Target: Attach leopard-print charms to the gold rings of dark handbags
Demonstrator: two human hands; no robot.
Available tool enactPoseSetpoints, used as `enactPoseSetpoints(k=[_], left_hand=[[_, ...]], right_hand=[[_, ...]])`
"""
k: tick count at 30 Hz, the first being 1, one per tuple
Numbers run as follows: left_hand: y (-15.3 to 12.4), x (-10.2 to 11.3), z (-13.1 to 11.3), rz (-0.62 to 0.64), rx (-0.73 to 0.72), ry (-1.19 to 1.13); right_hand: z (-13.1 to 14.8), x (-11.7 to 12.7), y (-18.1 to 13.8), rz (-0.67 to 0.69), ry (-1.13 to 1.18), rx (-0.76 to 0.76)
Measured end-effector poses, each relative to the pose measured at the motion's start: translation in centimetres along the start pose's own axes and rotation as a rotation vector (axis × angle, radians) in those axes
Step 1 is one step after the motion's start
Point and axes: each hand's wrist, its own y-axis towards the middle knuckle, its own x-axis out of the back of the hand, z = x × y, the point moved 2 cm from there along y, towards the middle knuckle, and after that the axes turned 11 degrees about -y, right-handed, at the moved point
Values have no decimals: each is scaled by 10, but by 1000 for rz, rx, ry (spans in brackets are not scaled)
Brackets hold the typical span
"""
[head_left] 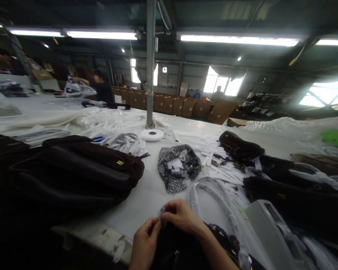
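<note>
At the table's front edge my left hand (146,240) and my right hand (181,215) meet fingertip to fingertip. Both pinch a small piece of whitish, see-through wrapping (161,213); what lies inside it is too small to make out. Under my wrists is a dark bag (169,247) with a metal zipper pull, partly hidden by my arms. Bag handles wrapped in translucent film (207,183) curve up just right of my right hand. Beyond my hands sits a black-and-white woven fabric pouch (169,180) with white paper pieces inside.
Large dark brown bags (73,168) are piled on the left; more dark bags (287,191) lie on the right. A white tape roll (152,135) lies by a metal post (150,67). White strips (228,180) and a grey tape dispenser (266,225) are to the right. Another person (101,86) stands across the table.
</note>
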Motion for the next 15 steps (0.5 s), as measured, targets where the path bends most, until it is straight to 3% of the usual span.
enactPoseSetpoints(k=[6, 9, 12, 15], left_hand=[[4, 0, -15, -11, -37, 64], [8, -3, -16, 36, -14, 22], [8, -6, -14, 72, 5, 134], [3, -6, -11, 32, -5, 185]], right_hand=[[6, -2, -2, -110, 11, 29], [-2, -5, -2, -211, 49, -8], [-12, -9, 0, -293, 93, -53], [-19, -13, 0, -302, 145, -65]])
